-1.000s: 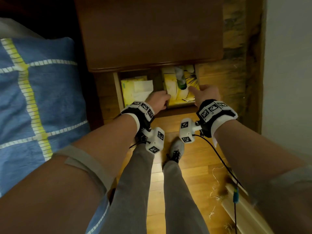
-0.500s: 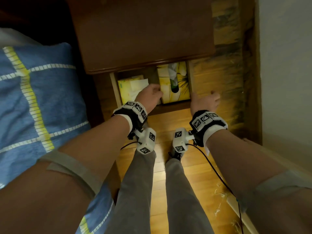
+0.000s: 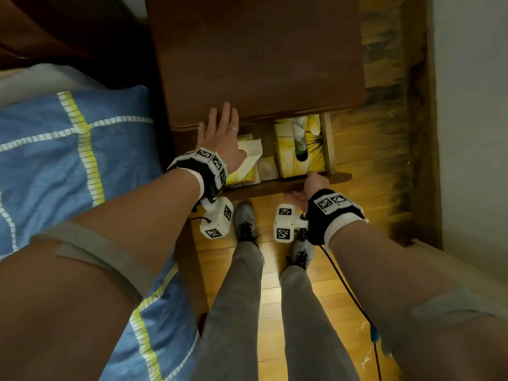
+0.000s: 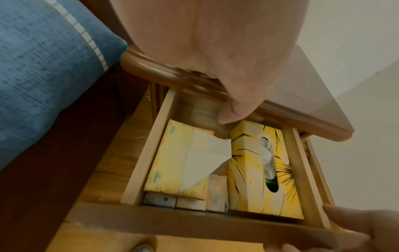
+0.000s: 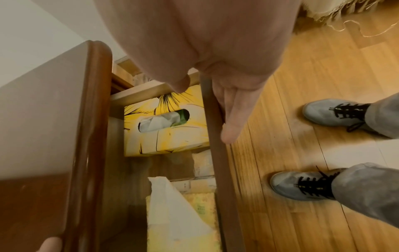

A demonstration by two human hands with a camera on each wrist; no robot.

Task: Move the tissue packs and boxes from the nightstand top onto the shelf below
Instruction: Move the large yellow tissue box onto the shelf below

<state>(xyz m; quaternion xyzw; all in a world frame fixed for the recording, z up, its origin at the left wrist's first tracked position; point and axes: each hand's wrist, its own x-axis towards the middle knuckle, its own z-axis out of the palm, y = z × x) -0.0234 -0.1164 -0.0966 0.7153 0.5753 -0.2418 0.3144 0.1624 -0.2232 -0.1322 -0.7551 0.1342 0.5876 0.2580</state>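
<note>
the fingers [image 3: 224,116] of the left hand [image 3: 220,141] are held straight and slightly spread, laid flat on the front edge of the nightstand top [image 3: 255,50], with nothing gripped; in the left wrist view the thumb [image 4: 234,112] is seen hanging over the rounded rim above the open compartment. the right hand [image 3: 309,192] is set at the front board [image 3: 275,185] of the pulled-out shelf, its fingers [image 5: 231,116] laid along the outer face of the board and the thumb [image 5: 180,85] on the inner side, so the board appears to be pinched between them, though how firmly cannot be told from the blurred views. behind that board the yellow tissue box [image 3: 301,149] with black streaks is seen on the right side of the shelf, lying flat with its oval opening upward and white tissue showing in it. to its left the pale yellow tissue pack [image 4: 172,162] is seen, with a white sheet [image 4: 205,158] sticking out of its top toward the box. between the two, a smaller pale pack [image 4: 217,192] is wedged near the front, and more small packs are partly hidden beneath the pale yellow one. a blue bed cover [image 3: 68,166] with yellow and white stripes lies to the left of the nightstand, and grey shoes [image 5: 302,185] with black laces stand on the wooden floor [image 3: 316,312] in front of it.
</note>
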